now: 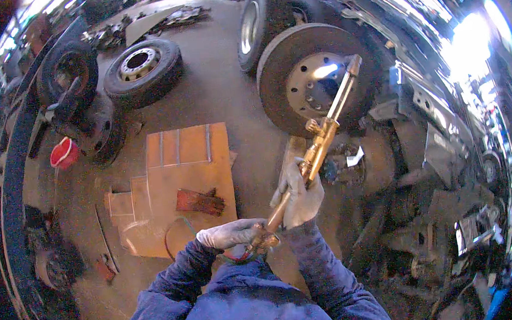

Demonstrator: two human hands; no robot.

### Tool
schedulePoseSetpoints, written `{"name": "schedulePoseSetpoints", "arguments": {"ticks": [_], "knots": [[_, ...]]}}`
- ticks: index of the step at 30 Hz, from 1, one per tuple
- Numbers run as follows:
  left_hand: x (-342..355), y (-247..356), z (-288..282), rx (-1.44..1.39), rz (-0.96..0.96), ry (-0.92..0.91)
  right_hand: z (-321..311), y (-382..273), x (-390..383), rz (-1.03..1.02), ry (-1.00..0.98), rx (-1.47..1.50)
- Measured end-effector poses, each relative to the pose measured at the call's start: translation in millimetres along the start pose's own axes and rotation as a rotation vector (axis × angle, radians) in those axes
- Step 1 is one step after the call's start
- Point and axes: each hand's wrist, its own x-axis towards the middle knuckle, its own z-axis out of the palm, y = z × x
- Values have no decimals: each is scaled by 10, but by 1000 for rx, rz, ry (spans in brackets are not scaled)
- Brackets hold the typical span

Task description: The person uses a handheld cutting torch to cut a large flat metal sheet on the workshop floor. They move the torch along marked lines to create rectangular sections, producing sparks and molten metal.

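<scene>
A long brass gas cutting torch (325, 141) slants across in front of me, its tip away from me in front of the large wheel. My right hand (301, 200), in a pale work glove, is wrapped round the handle just behind the valve knobs. My left hand (230, 233), gloved too, is closed at the torch's rear end by the brass fittings; its fingertips are partly hidden there. Red and green hoses (239, 258) run from that end, close to my blue jacket.
The large wheel (280, 80) stands ahead right, with another tyre (268, 14) behind it. One wheel (162, 77) lies far left. An orange-brown metal panel (191, 177) bears a reddish block (201, 201). At left sits a red container (65, 153); dark machine parts (406, 232) crowd the right.
</scene>
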Motion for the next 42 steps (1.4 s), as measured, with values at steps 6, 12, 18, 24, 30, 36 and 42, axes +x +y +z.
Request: {"name": "schedulePoseSetpoints", "arguments": {"ticks": [6,12,18,24,30,36,42], "knots": [[386,-315,-831,-188,59,132,28,-108,960,-13,7,-10],[363,-777,-2946,440,-300,1109,266,-195,2112,1,-30,-24],[-511,-1086,-3659,101,-432,1341,674,-371,2716,40,-43,23],[-1164,-1507,-3211,-271,-290,1557,1307,-351,3155,-60,-261,32],[-1556,-2543,-2479,-479,-306,1822,1833,106,3499,-64,-508,-20],[-1057,-2915,-2242,-732,-294,1896,1930,130,3697,-21,-570,-82],[-345,-2848,-2165,-630,-440,1785,2225,-110,3907,33,-540,-30]]}}
